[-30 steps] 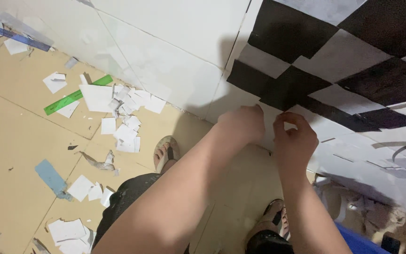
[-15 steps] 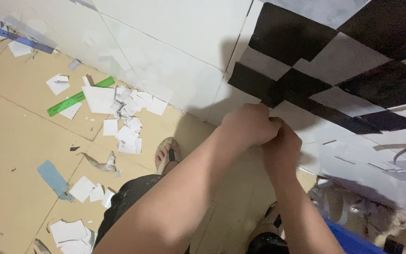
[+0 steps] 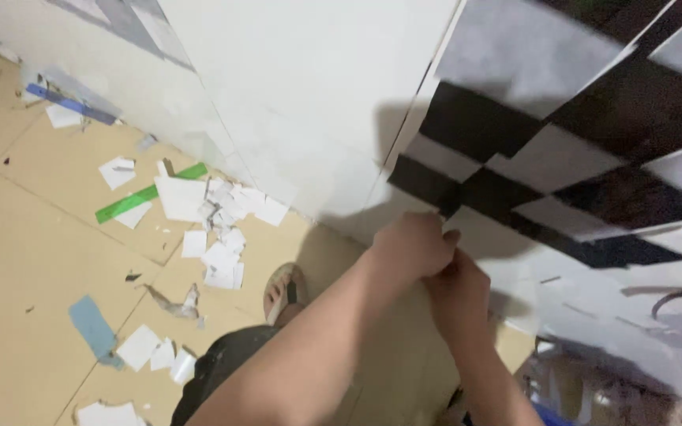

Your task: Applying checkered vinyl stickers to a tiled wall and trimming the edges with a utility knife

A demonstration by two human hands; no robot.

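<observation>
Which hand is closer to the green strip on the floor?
Left. The left hand is at the wall, on the side toward the green strip; the right hand presses against it on the far side.

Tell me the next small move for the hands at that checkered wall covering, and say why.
Probably a slow peel of the lower edge away from the wall. Both hands, left hand and right hand, are pressed together at the bottom corner of the black and white covering, fingers pinched as if on its edge. Paper scraps litter the floor below.
</observation>
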